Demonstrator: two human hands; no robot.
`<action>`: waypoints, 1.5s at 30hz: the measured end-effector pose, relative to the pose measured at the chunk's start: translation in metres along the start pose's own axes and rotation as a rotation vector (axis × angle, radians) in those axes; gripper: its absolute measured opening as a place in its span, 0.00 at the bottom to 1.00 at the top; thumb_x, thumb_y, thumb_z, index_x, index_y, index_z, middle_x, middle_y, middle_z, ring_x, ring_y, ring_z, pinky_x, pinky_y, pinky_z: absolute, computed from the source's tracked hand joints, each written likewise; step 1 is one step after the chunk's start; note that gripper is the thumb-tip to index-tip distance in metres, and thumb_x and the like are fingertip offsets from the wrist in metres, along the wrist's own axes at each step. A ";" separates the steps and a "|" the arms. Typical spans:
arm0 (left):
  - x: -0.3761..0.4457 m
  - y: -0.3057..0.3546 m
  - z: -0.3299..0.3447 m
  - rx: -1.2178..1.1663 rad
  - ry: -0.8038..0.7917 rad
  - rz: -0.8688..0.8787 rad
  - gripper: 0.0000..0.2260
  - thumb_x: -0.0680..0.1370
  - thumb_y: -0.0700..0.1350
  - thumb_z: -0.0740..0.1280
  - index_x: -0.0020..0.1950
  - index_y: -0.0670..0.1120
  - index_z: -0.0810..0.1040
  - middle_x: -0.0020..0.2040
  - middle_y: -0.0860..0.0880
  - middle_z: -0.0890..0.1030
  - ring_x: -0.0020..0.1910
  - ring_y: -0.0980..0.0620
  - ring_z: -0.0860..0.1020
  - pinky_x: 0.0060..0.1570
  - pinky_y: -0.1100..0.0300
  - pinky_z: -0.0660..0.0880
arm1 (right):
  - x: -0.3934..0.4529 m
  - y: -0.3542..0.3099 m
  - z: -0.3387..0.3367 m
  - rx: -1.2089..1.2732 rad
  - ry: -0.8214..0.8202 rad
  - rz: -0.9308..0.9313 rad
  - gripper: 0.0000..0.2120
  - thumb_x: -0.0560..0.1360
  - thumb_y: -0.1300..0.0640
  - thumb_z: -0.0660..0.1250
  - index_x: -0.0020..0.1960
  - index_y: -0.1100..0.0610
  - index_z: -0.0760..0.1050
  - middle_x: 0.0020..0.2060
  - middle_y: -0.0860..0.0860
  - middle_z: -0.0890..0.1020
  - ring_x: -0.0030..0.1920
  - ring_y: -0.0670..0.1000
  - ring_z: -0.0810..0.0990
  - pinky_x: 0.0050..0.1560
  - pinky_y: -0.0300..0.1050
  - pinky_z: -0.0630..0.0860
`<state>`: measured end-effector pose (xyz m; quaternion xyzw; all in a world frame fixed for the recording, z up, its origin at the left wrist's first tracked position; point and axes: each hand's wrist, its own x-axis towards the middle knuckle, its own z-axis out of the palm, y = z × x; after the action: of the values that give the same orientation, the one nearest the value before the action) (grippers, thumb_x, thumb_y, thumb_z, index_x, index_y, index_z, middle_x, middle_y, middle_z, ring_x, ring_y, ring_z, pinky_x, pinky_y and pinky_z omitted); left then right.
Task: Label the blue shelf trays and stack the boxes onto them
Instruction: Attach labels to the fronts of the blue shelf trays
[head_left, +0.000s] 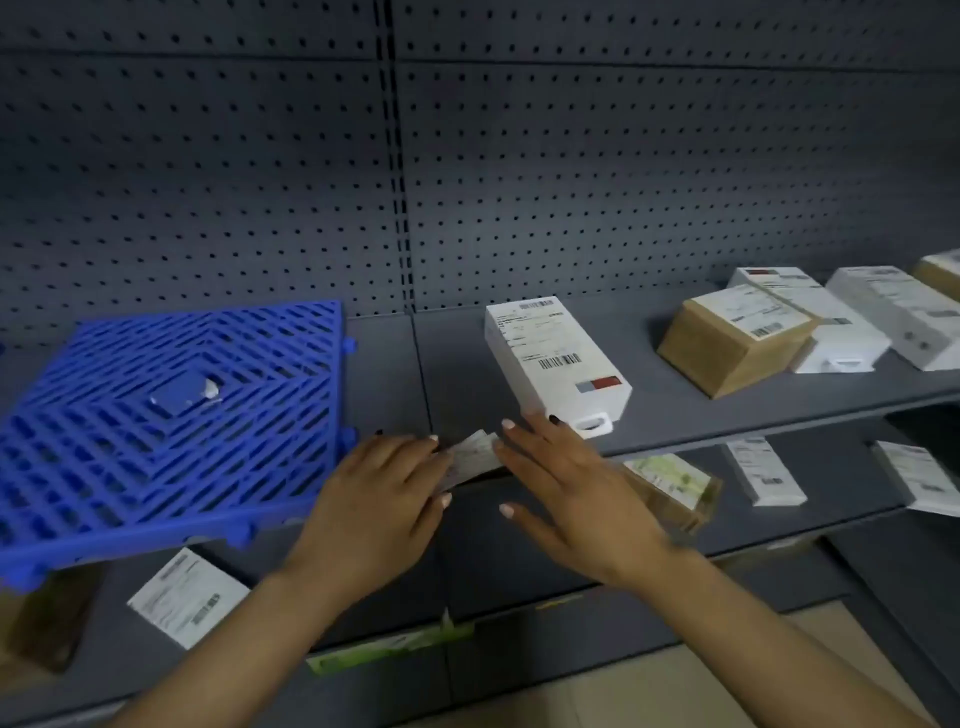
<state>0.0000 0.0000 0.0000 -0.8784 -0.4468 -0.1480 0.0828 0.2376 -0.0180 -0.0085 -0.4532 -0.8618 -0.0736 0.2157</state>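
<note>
At the front edge of the grey metal shelf (675, 410), both hands meet over a small white paper label slip (470, 457). The left hand (382, 493) pinches its left end; the right hand (563, 493) lies flat with straight, spread fingers touching its right end. The blue slatted plastic tray (166, 415) sits at the shelf's left end, overhanging the front edge, and already carries a torn paper scrap at its centre. The white labelled carton (556, 358) stands just behind the right hand. This looks like the labelling step: the slip probably needs pressing onto the shelf lip beside the tray before boxes go on.
</note>
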 end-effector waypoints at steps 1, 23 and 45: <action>0.001 0.000 0.002 0.000 0.000 0.006 0.19 0.76 0.53 0.57 0.57 0.45 0.81 0.57 0.47 0.81 0.54 0.47 0.79 0.56 0.50 0.75 | 0.003 0.001 0.003 -0.007 0.010 -0.025 0.24 0.79 0.46 0.60 0.69 0.59 0.70 0.69 0.54 0.71 0.73 0.55 0.62 0.72 0.53 0.61; -0.005 0.028 0.001 -0.180 0.059 -0.234 0.14 0.75 0.46 0.60 0.53 0.50 0.84 0.52 0.54 0.83 0.53 0.54 0.79 0.56 0.59 0.74 | 0.035 0.041 0.026 0.161 0.021 -0.360 0.12 0.73 0.56 0.61 0.50 0.56 0.81 0.46 0.51 0.84 0.44 0.50 0.81 0.42 0.44 0.80; -0.029 0.064 -0.034 0.112 0.527 -0.262 0.06 0.74 0.37 0.70 0.50 0.41 0.84 0.47 0.46 0.83 0.43 0.45 0.80 0.43 0.55 0.72 | 0.045 0.033 -0.002 0.251 0.449 -0.585 0.03 0.74 0.62 0.71 0.46 0.62 0.82 0.43 0.56 0.84 0.44 0.55 0.82 0.42 0.48 0.79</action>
<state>0.0291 -0.0691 0.0217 -0.7384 -0.5270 -0.3556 0.2247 0.2427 0.0346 0.0104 -0.1308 -0.8882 -0.1234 0.4228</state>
